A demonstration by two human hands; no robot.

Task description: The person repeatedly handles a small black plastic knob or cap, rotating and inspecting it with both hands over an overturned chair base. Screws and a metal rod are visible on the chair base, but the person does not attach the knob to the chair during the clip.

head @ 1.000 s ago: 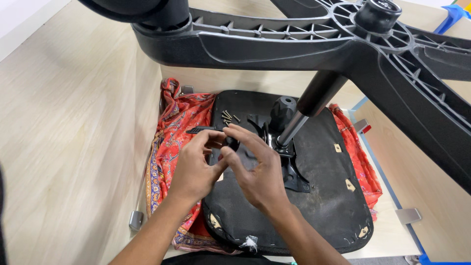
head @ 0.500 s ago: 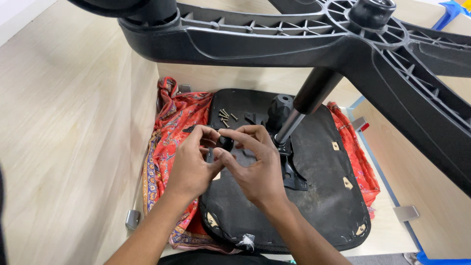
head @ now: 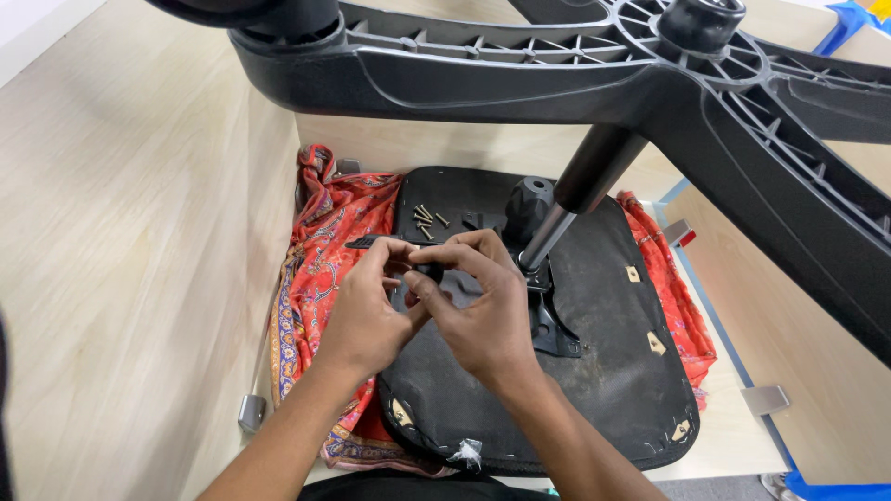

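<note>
My left hand (head: 367, 320) and right hand (head: 483, 315) pinch together on a small dark part (head: 429, 273), possibly a fastener, over the upturned seat underside (head: 613, 371). Loose screws (head: 425, 215) lie at its far edge, not yet fitted.

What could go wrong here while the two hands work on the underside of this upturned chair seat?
1. The loose screws lie unsecured on the seat underside; a nudge might roll them off onto the red cloth.
2. The left hand and right hand pinch a small dark part between them; it may slip and drop.
3. The chair base hangs just above the hands, so lifting a hand quickly could knock it.
</note>
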